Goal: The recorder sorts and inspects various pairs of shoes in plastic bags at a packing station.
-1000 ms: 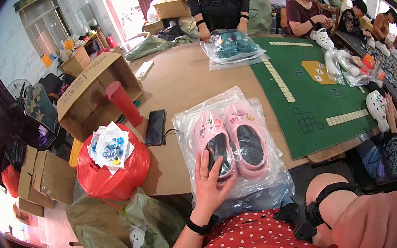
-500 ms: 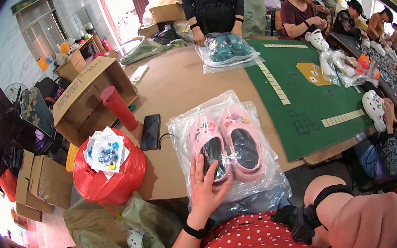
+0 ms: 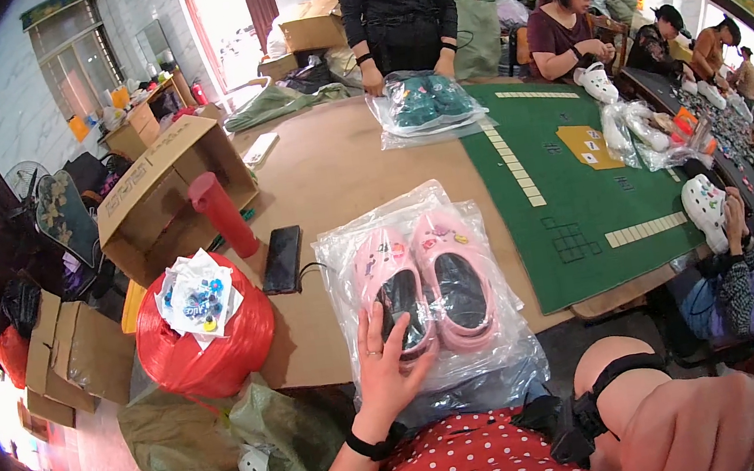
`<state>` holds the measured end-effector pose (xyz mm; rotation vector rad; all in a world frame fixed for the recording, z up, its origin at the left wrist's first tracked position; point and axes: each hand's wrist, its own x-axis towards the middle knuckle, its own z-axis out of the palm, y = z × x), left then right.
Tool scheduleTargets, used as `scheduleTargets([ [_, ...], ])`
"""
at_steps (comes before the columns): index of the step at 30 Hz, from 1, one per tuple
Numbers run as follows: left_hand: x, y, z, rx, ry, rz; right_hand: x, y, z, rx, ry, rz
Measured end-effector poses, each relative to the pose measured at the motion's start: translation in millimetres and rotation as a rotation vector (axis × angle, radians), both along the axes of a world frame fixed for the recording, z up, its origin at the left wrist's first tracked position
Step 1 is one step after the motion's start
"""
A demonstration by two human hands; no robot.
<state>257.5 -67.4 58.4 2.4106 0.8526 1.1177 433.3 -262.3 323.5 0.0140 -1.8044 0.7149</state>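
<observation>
The left hand (image 3: 385, 368) lies spread flat on the near end of the bagged pink clogs (image 3: 426, 281), whose length runs straight away from it beside the green mat (image 3: 582, 199), while the farther right hand (image 3: 707, 425) rests loosely curled, holding nothing.

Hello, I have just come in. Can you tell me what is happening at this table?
A person in a red dotted top presses the left hand flat on a clear plastic bag that holds a pair of pink clogs, at the near edge of the brown table. The right hand rests low by the knee, away from the bag. Across the table, another person in black holds a bag of teal clogs. A black phone and a red spool of twine sit to the left.
</observation>
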Motion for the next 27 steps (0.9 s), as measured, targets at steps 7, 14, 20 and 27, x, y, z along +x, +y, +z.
scheduleTargets([
  [7, 1, 0, 3, -0.013, 0.022, -0.003, -3, 15, 11, -0.003, -0.012, -0.010],
  [14, 1, 0, 2, 0.004, 0.023, 0.003, -7, 27, 19, -0.014, -0.027, -0.020],
  [20, 2, 0, 3, -0.012, 0.014, -0.006, -5, 24, 19, -0.017, -0.038, -0.029],
  [27, 3, 1, 0, -0.005, 0.008, -0.020, -7, 28, 24, -0.023, -0.053, -0.042],
])
